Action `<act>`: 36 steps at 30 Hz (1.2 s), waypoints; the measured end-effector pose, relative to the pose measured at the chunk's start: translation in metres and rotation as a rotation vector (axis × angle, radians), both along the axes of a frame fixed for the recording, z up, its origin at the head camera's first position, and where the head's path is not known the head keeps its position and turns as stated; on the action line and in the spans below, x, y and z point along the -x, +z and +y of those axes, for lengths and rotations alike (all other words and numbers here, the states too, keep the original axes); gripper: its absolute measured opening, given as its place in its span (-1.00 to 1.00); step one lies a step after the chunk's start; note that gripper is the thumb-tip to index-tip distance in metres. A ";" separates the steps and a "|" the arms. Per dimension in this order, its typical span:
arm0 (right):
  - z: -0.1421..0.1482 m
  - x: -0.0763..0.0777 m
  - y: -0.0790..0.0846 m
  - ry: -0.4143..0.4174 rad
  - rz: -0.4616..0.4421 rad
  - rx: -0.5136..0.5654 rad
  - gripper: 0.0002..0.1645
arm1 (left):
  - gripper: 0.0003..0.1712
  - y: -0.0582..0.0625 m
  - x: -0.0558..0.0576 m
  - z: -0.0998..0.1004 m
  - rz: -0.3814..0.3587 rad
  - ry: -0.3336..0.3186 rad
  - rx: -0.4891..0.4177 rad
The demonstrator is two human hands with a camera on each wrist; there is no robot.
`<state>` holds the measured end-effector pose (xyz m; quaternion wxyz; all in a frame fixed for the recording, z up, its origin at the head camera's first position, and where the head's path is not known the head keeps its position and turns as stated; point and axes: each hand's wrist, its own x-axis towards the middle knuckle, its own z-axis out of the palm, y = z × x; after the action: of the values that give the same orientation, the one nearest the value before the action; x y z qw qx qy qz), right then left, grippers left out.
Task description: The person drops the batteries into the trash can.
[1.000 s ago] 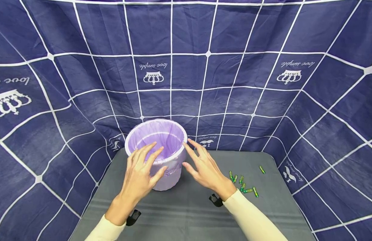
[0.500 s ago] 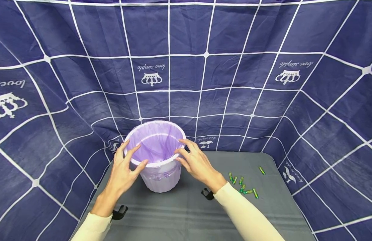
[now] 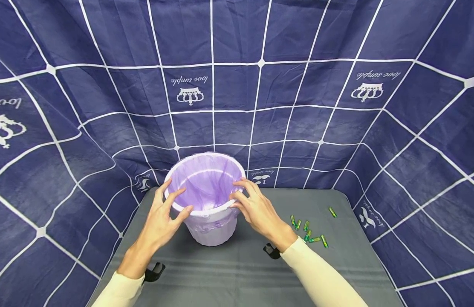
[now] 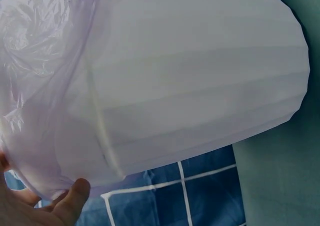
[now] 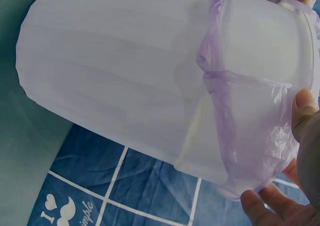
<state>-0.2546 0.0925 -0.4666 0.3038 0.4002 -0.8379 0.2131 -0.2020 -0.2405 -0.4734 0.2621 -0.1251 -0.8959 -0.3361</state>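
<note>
A pale lilac trash can (image 3: pixel 212 235) with a white rim stands upright on the grey table. Its purple plastic bag (image 3: pixel 206 181) lines the inside and folds down over the outside of the rim. My left hand (image 3: pixel 159 221) grips the rim at the left, fingers over the edge and thumb at the front. On the right side my right hand (image 3: pixel 258 209) holds the rim, fingers over the bag. In the right wrist view the bag's overhang (image 5: pixel 255 121) hangs crumpled on the outer wall, the thumb pressing near the rim. The left wrist view shows the overhang (image 4: pixel 35 61) lying shiny and wrinkled.
Several small green batteries (image 3: pixel 315 239) lie scattered on the grey tabletop (image 3: pixel 252 277) at the right, one apart (image 3: pixel 332 212) farther back. Blue cloth (image 3: pixel 237 89) with white grid lines hangs at the back and both sides, close behind the trash can.
My left hand has moved from over the front of the opening to the left rim. My right hand has closed onto the right rim. The trash can has shifted slightly right since half a second ago.
</note>
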 end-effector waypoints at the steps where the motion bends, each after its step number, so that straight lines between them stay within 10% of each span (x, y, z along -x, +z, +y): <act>1: 0.003 -0.002 0.000 0.003 0.004 0.004 -0.77 | -0.35 0.000 -0.001 0.002 0.000 -0.006 0.007; 24: 0.056 -0.045 -0.006 0.043 0.093 0.078 -0.61 | -0.23 0.004 -0.026 0.041 -0.035 -0.128 0.087; 36: 0.063 -0.050 -0.012 0.047 0.032 0.113 -0.55 | -0.15 0.041 -0.005 0.049 -0.188 0.033 0.170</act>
<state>-0.2049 0.1555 -0.4786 0.3342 0.4054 -0.8098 0.2610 -0.1966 -0.1916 -0.4323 0.1711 -0.1000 -0.9437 -0.2650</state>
